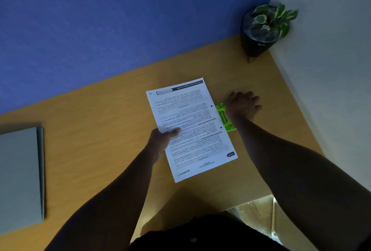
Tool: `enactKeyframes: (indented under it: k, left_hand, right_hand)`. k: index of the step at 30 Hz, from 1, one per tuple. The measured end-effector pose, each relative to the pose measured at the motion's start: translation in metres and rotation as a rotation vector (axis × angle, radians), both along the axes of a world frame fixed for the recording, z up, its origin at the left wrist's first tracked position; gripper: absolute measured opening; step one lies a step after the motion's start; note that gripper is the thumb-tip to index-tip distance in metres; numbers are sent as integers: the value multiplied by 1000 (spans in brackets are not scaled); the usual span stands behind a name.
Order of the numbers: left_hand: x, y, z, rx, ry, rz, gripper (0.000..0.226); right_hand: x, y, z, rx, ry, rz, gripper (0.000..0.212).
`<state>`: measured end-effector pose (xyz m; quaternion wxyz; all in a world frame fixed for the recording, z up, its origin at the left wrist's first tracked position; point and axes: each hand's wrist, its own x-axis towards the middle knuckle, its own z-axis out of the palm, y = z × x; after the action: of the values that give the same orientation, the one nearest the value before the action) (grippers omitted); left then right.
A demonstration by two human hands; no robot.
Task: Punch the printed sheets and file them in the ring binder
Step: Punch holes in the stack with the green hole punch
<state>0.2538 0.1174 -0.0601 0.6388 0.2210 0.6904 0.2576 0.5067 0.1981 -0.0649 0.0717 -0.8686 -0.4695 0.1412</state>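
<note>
The printed sheets (190,128) lie tilted on the wooden desk (100,130), text upside down to me, with two punched holes showing along their right edge. My left hand (163,137) pinches the sheets at their left edge. A bright green hole punch (223,117) sits just right of the sheets, apart from their edge by a small gap. My right hand (242,105) rests flat on top of the punch, covering most of it. The closed grey ring binder (21,174) lies at the desk's far left.
A potted plant (263,27) in a dark pot stands in the back right corner against the blue wall (120,19) and the white wall (331,70). The desk's front edge ends near my body, with floor showing at lower right.
</note>
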Motion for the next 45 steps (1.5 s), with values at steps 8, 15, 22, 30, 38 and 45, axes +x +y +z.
enactKeyframes:
  k: [8,15,22,30,38,45]
  left_hand:
    - [-26,1,21,6,22,-1,34]
    - [-59,8,54,52,97,-81,35]
    - [-96,20,90,103,292,-264,37]
    - [-112,28,128,257,555,-478,44]
    - [-124,29,146,361,690,-586,44]
    - [-137,33,163,395,717,-639,23]
  right_hand:
    - [-27,3,22,57,52,170,43]
    - [-90,21,62,171,384,579,23]
    - [-173,29,135,399,390,1099,30]
    - [-242,12,186,369,12,1561,49]
    - [-251,3,197,214,-198,1562,24]
    - [-239,9,207,157,-75,1480,23]
